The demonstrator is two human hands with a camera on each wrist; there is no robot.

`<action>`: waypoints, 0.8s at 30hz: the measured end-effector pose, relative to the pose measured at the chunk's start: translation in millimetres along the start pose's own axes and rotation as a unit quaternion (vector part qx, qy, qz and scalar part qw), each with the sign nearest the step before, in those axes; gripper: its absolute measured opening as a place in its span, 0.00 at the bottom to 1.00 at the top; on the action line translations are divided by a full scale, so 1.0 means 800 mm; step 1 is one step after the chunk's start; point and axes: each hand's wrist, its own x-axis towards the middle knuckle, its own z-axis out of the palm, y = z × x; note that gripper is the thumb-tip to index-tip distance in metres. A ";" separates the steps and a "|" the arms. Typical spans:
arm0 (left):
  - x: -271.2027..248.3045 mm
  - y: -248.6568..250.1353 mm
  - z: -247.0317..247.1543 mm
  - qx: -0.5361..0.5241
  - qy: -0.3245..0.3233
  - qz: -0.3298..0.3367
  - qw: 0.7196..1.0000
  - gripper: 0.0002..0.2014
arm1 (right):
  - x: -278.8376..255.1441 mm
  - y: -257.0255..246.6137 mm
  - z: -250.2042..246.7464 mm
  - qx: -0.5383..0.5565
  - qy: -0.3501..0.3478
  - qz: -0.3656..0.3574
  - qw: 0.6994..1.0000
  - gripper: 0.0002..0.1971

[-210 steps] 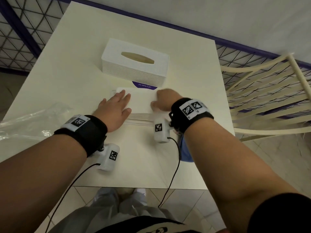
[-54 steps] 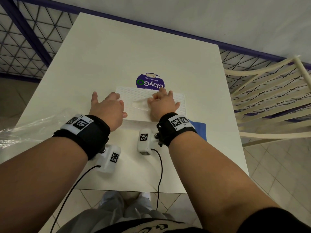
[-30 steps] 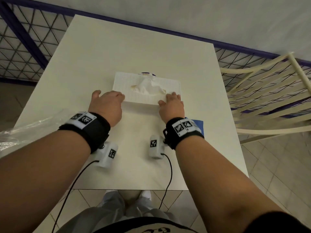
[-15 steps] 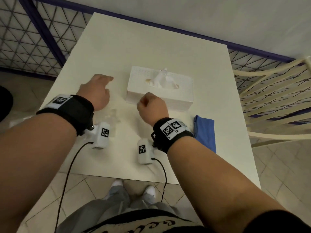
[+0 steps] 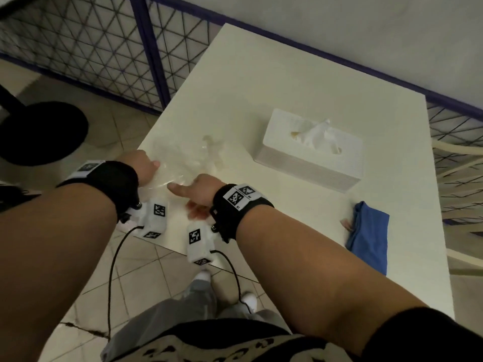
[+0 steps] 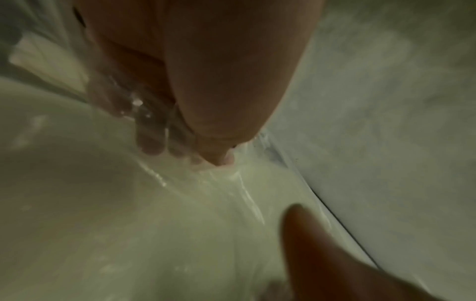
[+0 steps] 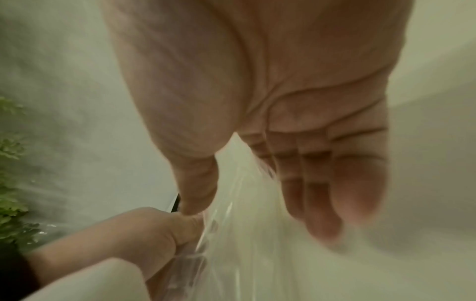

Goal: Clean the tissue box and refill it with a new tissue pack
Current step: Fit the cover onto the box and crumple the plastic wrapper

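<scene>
The white tissue box [image 5: 311,152] stands upright on the table [image 5: 274,82], with a tissue [image 5: 320,131] sticking out of its top slot. A clear plastic wrapper [image 5: 194,158] lies at the table's near-left corner. My left hand [image 5: 154,165] pinches the wrapper's near edge; in the left wrist view its thumb and fingers [image 6: 152,140] close on the film [image 6: 231,203]. My right hand [image 5: 183,194] is beside it with its fingers [image 7: 322,193] nearly straight. Its thumb reaches the wrapper [image 7: 231,244] next to the left thumb. Neither hand touches the box.
A folded blue cloth [image 5: 368,233] lies near the table's front right edge. A cream chair [image 5: 460,158] stands to the right. A mesh fence [image 5: 91,48] runs along the left, and a black round base [image 5: 39,131] sits on the tiled floor.
Both hands left the tissue box and moved left to the plastic wrapper. The left hand has taken hold of it. The box stays upright with a tissue out.
</scene>
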 end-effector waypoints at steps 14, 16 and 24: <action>-0.065 0.058 -0.012 -0.593 -0.165 0.111 0.780 0.28 | -0.010 0.044 -0.090 0.284 0.227 -0.095 0.927 0.31; -0.082 0.072 -0.017 -0.595 -0.235 0.148 0.754 0.33 | -0.039 0.068 -0.111 0.336 0.212 -0.118 0.910 0.18; -0.127 0.160 -0.017 -0.583 -0.215 0.226 0.750 0.07 | -0.142 0.144 -0.151 0.328 0.196 -0.155 0.911 0.07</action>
